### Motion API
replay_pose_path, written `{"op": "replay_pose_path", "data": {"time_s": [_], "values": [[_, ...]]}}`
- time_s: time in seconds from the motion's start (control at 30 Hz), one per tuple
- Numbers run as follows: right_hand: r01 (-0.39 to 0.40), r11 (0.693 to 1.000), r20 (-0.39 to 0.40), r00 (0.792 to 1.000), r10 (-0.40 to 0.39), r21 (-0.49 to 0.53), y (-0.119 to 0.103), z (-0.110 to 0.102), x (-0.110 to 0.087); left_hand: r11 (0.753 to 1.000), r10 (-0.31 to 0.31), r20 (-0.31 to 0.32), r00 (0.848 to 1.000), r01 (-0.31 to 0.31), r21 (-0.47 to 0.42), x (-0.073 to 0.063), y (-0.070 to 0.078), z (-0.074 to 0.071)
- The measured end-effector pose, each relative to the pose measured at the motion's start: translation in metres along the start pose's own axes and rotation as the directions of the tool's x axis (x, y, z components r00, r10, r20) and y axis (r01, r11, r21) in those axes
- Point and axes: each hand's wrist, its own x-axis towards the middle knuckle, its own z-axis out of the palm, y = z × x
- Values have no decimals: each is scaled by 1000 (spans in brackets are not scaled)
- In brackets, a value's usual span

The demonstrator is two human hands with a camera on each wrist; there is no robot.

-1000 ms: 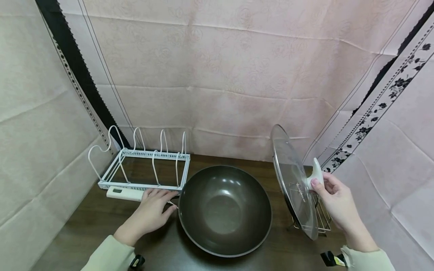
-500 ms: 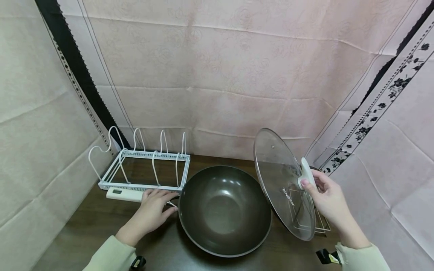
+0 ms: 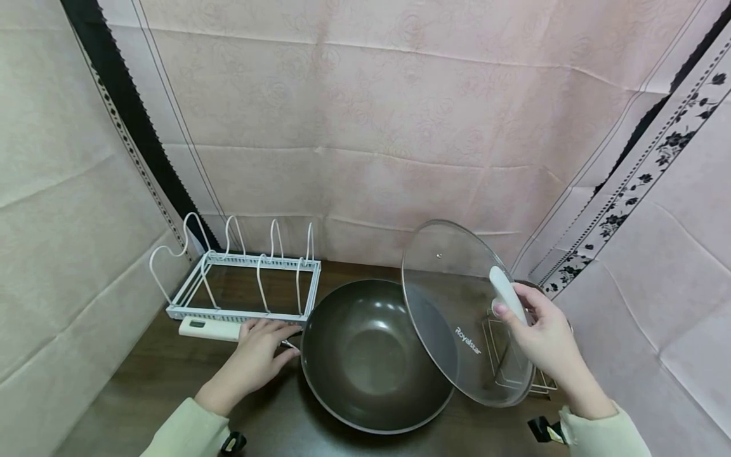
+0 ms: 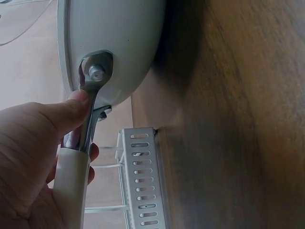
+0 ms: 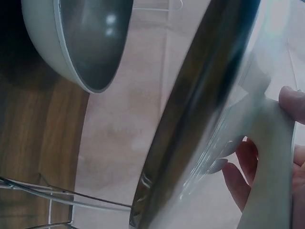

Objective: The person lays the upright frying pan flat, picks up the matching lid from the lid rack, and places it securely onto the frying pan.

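Note:
A wok point(image 3: 374, 374) with a dark inside and a pale outside stands on the wooden table. My left hand point(image 3: 251, 362) grips its white handle point(image 3: 208, 327) close to the metal bracket; in the left wrist view the thumb lies along the metal and fingertips show behind it. My right hand point(image 3: 545, 330) holds a round glass lid point(image 3: 457, 292) by its white knob point(image 3: 505, 292). Tilted, the lid hangs over the wok's right side and covers part of its rim in the head view. From the right wrist, fingers point(image 5: 238, 186) show around the knob.
A white rack point(image 3: 245, 314) with upright wire loops stands behind the wok handle at the left. At the right, a small wire rack point(image 3: 545, 381) sits partly behind the lid. Cloth-covered walls point(image 3: 371, 158) enclose the table's back and sides.
My right hand has carried the lid leftward, from above the wire rack to over the wok's right edge, and its face has turned more toward the head camera. My left hand stays on the handle.

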Motion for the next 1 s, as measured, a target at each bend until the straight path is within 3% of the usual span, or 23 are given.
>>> {"op": "replay_pose_path", "data": {"time_s": [0.17, 0.57, 0.83, 1.0], "values": [[63, 996, -14, 998, -64, -69, -2, 8, 1, 1000, 10, -23, 1000, -10, 1, 0, 1, 1], [165, 983, -4, 986, -166, -85, -7, 30, 8, 1000, -29, 10, 1000, 29, 3, -2, 0, 1], [298, 945, 10, 954, -300, -133, -8, 43, 6, 999, -39, 20, 999, 39, 5, -1, 1, 1], [314, 937, 42, 949, -312, -150, -8, 48, 4, 999, -37, 27, 999, 37, 3, 0, 2, 3]]}}
